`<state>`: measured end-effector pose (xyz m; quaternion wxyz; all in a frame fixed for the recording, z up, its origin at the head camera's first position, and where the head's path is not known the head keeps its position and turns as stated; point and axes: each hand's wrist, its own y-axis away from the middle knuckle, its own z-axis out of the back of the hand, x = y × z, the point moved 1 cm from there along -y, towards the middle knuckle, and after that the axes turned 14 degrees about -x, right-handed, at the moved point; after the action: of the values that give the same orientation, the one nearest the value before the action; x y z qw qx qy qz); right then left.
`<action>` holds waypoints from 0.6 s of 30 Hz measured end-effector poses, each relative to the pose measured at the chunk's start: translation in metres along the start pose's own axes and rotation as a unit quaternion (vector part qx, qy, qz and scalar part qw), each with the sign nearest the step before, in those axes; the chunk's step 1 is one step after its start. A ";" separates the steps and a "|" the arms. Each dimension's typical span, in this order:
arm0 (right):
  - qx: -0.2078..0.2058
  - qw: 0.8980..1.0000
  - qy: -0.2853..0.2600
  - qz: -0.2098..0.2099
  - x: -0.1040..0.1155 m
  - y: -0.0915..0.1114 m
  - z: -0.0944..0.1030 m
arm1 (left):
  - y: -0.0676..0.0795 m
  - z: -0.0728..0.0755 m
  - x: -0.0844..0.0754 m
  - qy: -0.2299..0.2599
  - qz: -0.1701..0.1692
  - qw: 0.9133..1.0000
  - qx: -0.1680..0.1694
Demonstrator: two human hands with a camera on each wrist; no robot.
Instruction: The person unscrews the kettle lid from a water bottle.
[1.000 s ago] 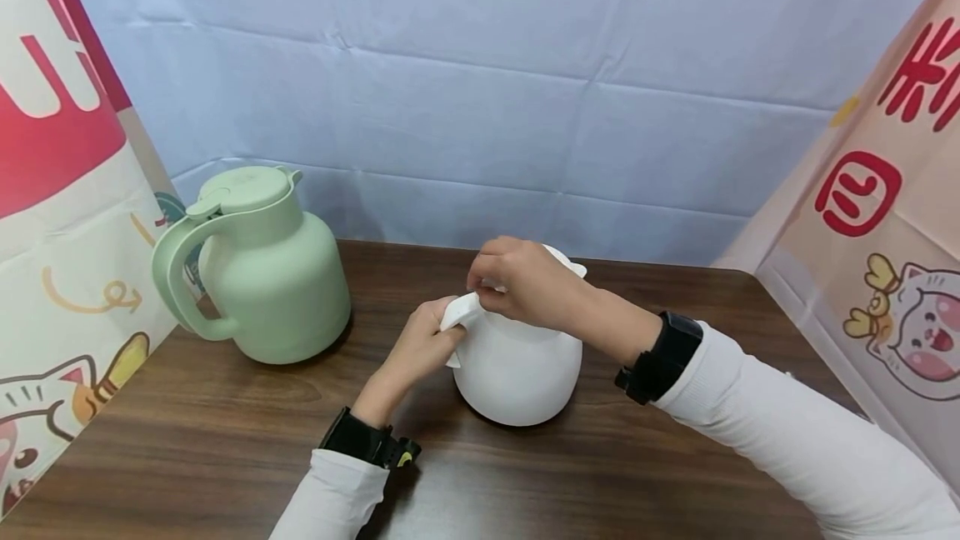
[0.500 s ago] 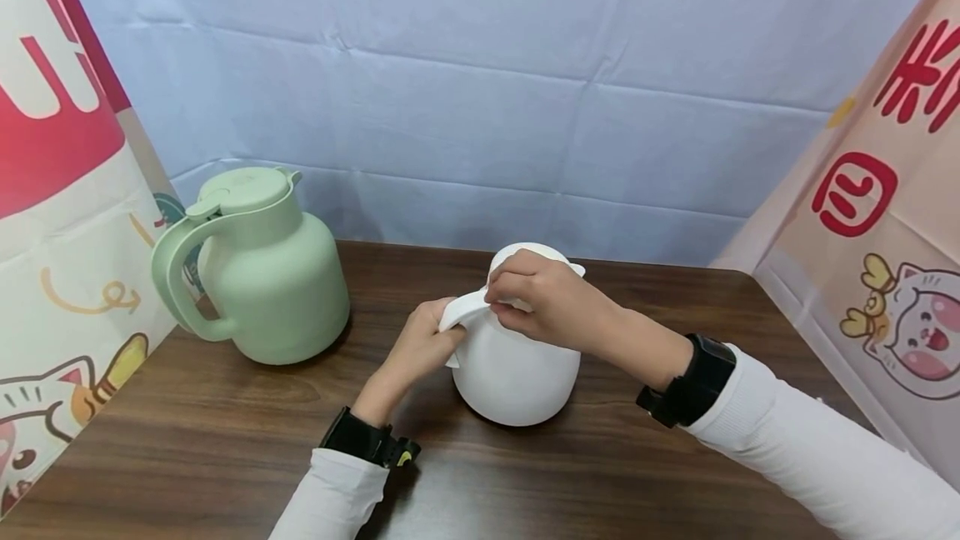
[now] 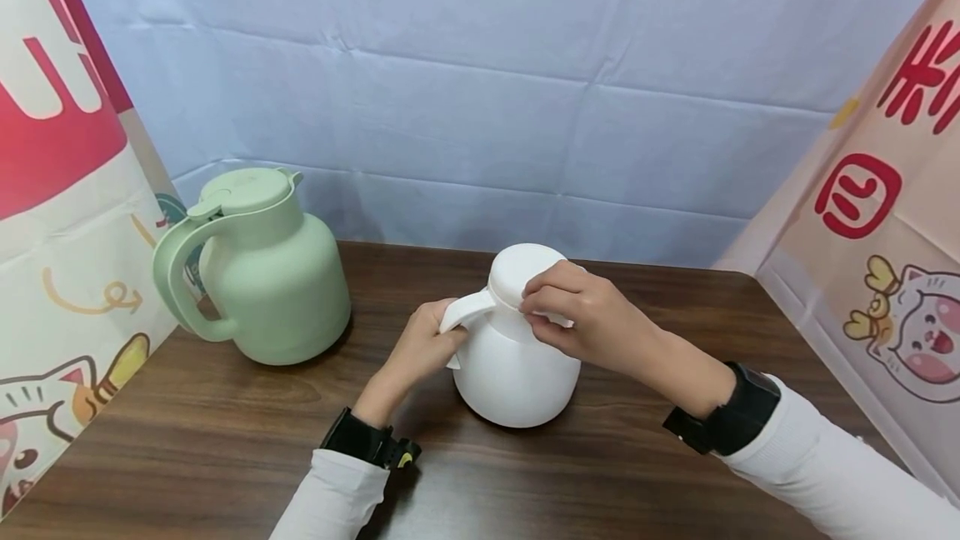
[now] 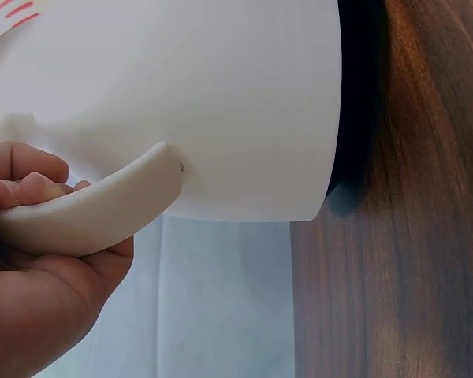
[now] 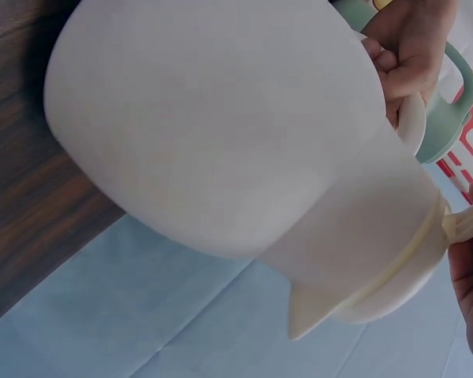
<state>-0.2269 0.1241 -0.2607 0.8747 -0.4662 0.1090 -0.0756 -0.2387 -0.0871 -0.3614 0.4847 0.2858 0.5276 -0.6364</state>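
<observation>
A white thermal jug (image 3: 517, 382) stands upright on the wooden table, its round lid (image 3: 522, 265) seated on the neck. My left hand (image 3: 420, 344) grips the curved handle (image 4: 102, 206), fingers wrapped around it. At the front right of the lid is my right hand (image 3: 588, 315), thumb and fingers bent together. In the right wrist view it pinches a small, crinkled pale strip (image 5: 465, 224) right at the lid's edge. A cream-coloured band (image 5: 402, 256) runs along the seam under the lid. The spout (image 5: 303, 311) shows there too, pointing away from the handle.
A light green thermal jug (image 3: 281, 290) with its lid on stands at the left, handle facing left. Behind the wooden table (image 3: 225, 440) hangs a pale blue cloth (image 3: 465, 107). Printed panels (image 3: 900, 273) with cartoon figures flank both sides.
My right hand has travelled rightward around the front of the lid, from above the handle, uncovering the lid's top. My left hand and both jugs have stayed in place.
</observation>
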 end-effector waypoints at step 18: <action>-0.068 0.997 0.004 -0.037 -0.025 0.033 0.026 | 0.002 0.000 0.000 -0.003 0.005 1.000 -0.005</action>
<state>-0.2432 0.1691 -0.2706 0.8370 -0.5282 0.1000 -0.1022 -0.2367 -0.0870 -0.3620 0.4907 0.2839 0.5276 -0.6327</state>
